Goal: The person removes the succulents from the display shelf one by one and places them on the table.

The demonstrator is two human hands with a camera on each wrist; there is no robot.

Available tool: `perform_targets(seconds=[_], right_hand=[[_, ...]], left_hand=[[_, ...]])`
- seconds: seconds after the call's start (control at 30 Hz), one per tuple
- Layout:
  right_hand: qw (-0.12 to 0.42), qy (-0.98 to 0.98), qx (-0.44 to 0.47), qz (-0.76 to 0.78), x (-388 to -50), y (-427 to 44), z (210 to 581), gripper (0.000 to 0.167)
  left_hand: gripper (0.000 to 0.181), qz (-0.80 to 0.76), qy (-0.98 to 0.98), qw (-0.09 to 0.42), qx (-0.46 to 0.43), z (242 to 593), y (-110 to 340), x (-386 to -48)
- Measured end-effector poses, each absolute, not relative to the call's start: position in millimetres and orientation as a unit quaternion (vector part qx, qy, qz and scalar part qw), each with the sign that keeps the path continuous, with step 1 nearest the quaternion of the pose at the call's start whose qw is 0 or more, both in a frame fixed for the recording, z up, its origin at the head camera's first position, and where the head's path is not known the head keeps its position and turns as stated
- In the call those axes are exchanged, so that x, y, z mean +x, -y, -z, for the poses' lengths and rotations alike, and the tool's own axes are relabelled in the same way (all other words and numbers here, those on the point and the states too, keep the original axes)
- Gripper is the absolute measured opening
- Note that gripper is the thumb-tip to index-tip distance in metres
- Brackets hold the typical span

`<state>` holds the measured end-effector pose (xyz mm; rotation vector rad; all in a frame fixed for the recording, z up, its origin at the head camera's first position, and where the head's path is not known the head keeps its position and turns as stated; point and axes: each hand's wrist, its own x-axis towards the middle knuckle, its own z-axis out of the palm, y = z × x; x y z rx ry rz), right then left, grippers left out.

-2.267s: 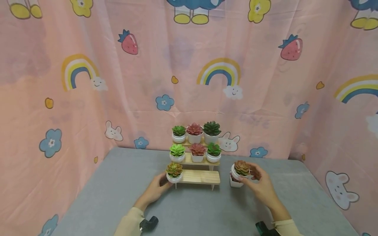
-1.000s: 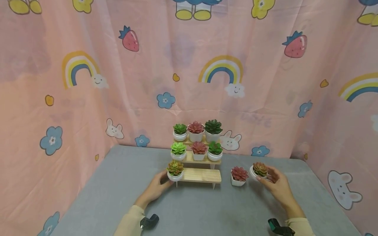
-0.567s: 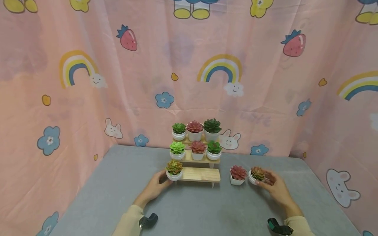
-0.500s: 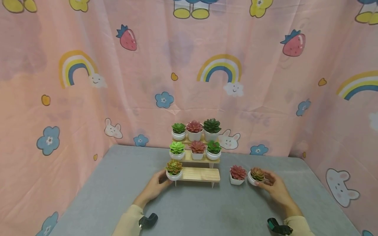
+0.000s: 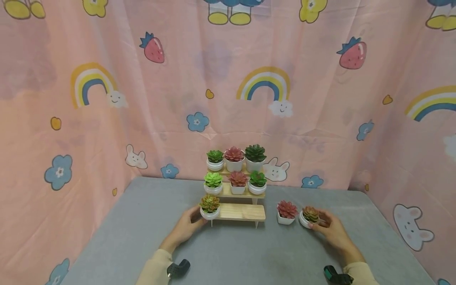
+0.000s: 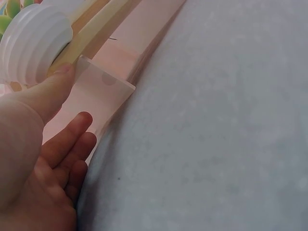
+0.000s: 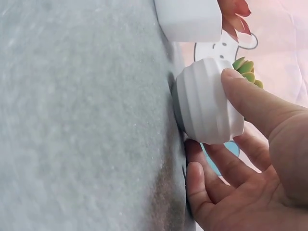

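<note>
At the left end of the wooden three-step stand (image 5: 242, 212), my left hand (image 5: 183, 227) touches the lowest step. In the left wrist view the thumb of this hand (image 6: 29, 159) rests on the board's end by a ribbed white pot (image 6: 36, 43); its other fingers lie loosely bent near the translucent leg (image 6: 98, 89). My right hand (image 5: 333, 231) holds a round white pot with a brownish-orange succulent (image 5: 310, 214) at the table. In the right wrist view the thumb and fingers of this hand (image 7: 260, 163) grip that ribbed pot (image 7: 207, 101) from opposite sides.
A red succulent in a square white pot (image 5: 286, 212) stands between the stand and the right-hand pot. Three potted succulents fill each upper step; a yellow-green one (image 5: 209, 206) sits on the lowest step's left end. A pink patterned curtain (image 5: 164, 99) hangs behind the grey table (image 5: 228, 253).
My right hand has carried the brownish succulent rightward from in front of the red one and lowered it to the table. My left hand has stayed at the stand.
</note>
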<state>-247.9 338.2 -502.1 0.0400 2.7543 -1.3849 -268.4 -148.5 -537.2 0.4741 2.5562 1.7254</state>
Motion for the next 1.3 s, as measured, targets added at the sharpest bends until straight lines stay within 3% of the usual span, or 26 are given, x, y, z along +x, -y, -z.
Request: perform_targets(seconds=[0.53,0.93,1.3], right_hand=[[0.013,-0.901,0.003,0.434,-247.9,-341.3,494.1,0.073],[-0.109,-0.899,-0.017,0.424,-234.7,-321.7,459.7,0.062],[-0.139,-0.893,-0.078,0.421,-226.8,-281.0,443.6,0.050]], left_hand=[[0.059,-0.556,-0.816,0.014,0.158,537.4,149.3,-270.2],[0.059,-0.548,-0.820,0.010,0.163,538.3,147.5,-269.9],[0.060,-0.542,-0.823,0.005,0.168,537.0,147.0,-268.4]])
